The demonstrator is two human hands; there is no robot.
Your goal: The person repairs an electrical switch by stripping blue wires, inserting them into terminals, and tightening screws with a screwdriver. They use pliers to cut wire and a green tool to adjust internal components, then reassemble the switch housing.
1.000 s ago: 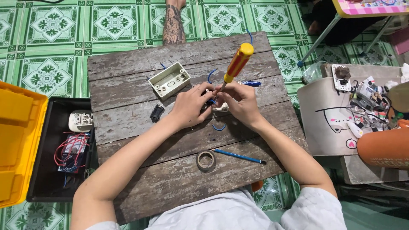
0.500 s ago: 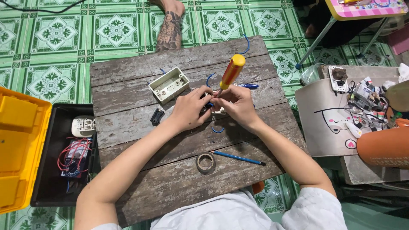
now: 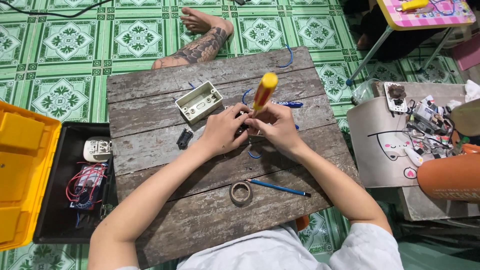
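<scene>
My right hand [image 3: 277, 127] grips a screwdriver with a red and yellow handle [image 3: 263, 91], held nearly upright with its tip down between my hands. My left hand [image 3: 223, 131] pinches a small dark electrical part [image 3: 242, 125] under that tip; the part is mostly hidden by my fingers. Both hands rest over the middle of a weathered wooden board [image 3: 200, 210]. A short blue wire [image 3: 254, 155] curls on the board just below my hands.
On the board lie a cream plastic wall box [image 3: 199, 101], a small black piece [image 3: 184, 138], a tape roll [image 3: 241, 192], a blue pen-like tool [image 3: 278, 187] and another blue tool [image 3: 290, 104]. A yellow-lidded black toolbox [image 3: 65, 200] stands left. Someone's tattooed leg [image 3: 197, 42] lies beyond. Cluttered bag [image 3: 380, 145] right.
The head view has tilted a little, so the board sits lower in frame. My hands stay together on the small part, and the screwdriver handle has swung slightly more upright.
</scene>
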